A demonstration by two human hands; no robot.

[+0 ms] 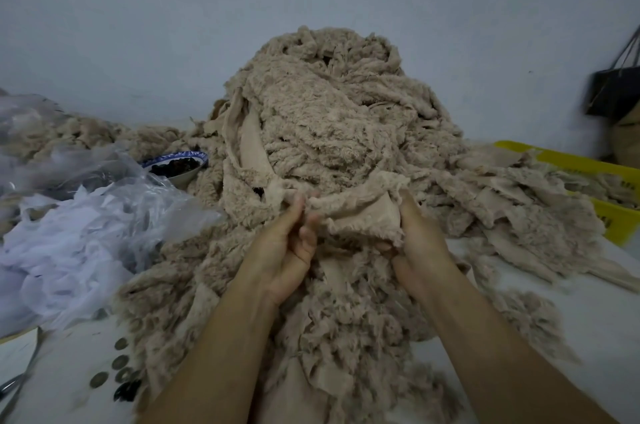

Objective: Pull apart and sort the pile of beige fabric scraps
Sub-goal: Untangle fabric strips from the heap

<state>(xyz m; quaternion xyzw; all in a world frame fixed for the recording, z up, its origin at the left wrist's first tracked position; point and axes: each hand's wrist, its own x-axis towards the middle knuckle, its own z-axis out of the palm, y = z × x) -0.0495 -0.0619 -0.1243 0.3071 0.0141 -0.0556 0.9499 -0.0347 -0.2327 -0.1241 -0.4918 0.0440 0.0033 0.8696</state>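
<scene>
A tall pile of beige fleecy fabric scraps (332,119) rises in the middle of the table and spills toward me. Both hands hold one beige scrap (360,212) at the foot of the pile. My left hand (294,250) pinches the scrap's left end between thumb and fingers. My right hand (419,243) grips its right edge, fingers hidden under the cloth. The scrap shows a smooth backing and a fluffy fringe. More beige scraps (519,202) lie spread to the right.
A heap of white fabric in clear plastic (86,223) lies at the left. Behind it stands a blue-rimmed bowl (176,164) of dark pieces. A yellow crate (595,181) holds scraps at the right. Round metal discs (119,363) and scissors (12,385) lie near the front left.
</scene>
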